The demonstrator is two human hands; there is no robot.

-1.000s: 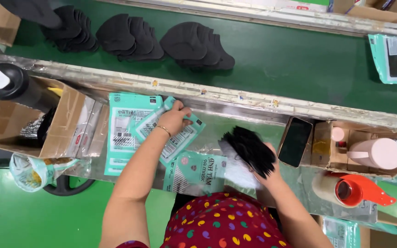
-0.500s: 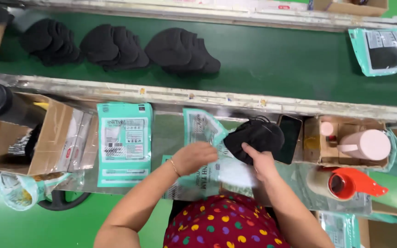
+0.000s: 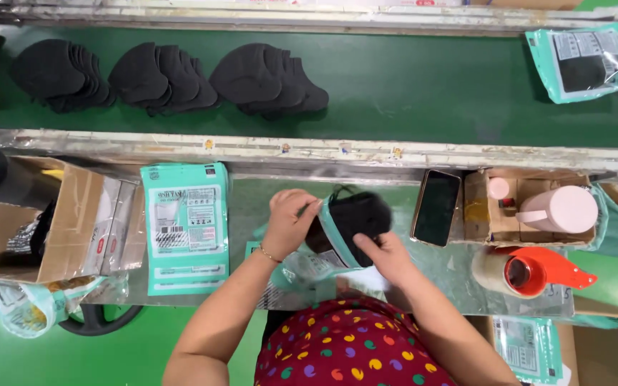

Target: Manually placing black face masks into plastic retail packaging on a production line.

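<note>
The left hand [image 3: 289,218] grips the mouth of a teal pouch [image 3: 309,264] at the table's [image 3: 459,275] near edge. The right hand [image 3: 384,251] holds a stack of black masks [image 3: 352,218] — pressed into the pouch's opening.

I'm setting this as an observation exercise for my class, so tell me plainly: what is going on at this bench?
A person seated at a steel workbench is handling a bundle of black masks and a teal pouch. The left hand holds the pouch mouth open, while the right hand presses the masks in; they are partly inside. A stack of flat teal pouches lies to the left, and three piles of black masks sit on the green conveyor belt.
</note>
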